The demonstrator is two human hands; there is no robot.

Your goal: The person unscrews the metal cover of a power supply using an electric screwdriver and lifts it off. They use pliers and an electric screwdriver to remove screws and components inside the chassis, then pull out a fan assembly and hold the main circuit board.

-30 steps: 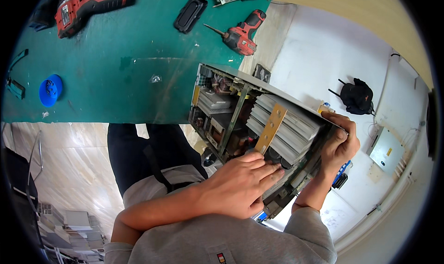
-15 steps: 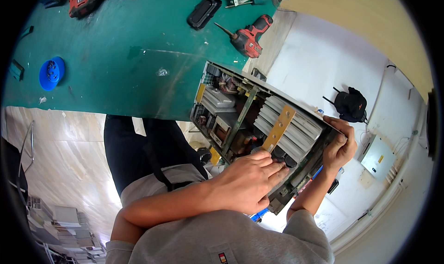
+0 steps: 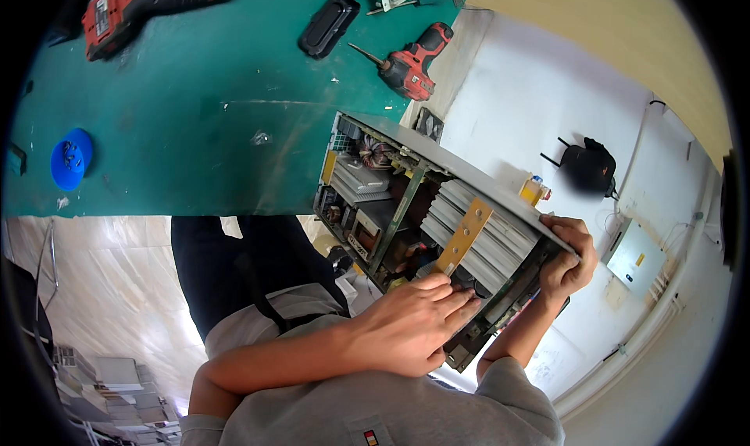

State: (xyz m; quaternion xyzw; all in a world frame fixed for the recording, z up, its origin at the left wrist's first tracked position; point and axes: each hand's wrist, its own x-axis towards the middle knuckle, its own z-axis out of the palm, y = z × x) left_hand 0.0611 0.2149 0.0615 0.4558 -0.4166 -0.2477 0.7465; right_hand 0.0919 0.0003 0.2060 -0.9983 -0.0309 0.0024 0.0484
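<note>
A tilted, open metal electronics chassis [image 3: 397, 215] extends from the bench edge toward my body. Inside are grey finned heatsinks [image 3: 478, 239], a wound copper coil [image 3: 374, 152] and a copper-coloured bar [image 3: 466, 233] with holes. My left hand [image 3: 414, 321] is closed over the chassis's near side, its fingertips at the bar's lower end; its thumb grip is partly hidden. At the right end, my right hand [image 3: 569, 257] is closed around the edge of the grey side panel [image 3: 469, 173], with fingers bent over it.
On the green bench [image 3: 195, 157] lie a red-black power drill [image 3: 414, 62], a larger red power tool [image 3: 144, 8], a black tray [image 3: 329, 24] and a blue cup [image 3: 71, 159] of small screws. A black bag-like object [image 3: 590, 167] and a white box [image 3: 637, 260] are at the right.
The chassis and both hands sit slightly further left in view, with my grips much the same. The bench edge and blue cup appear lower. A small yellow-topped bottle now shows beyond the panel.
</note>
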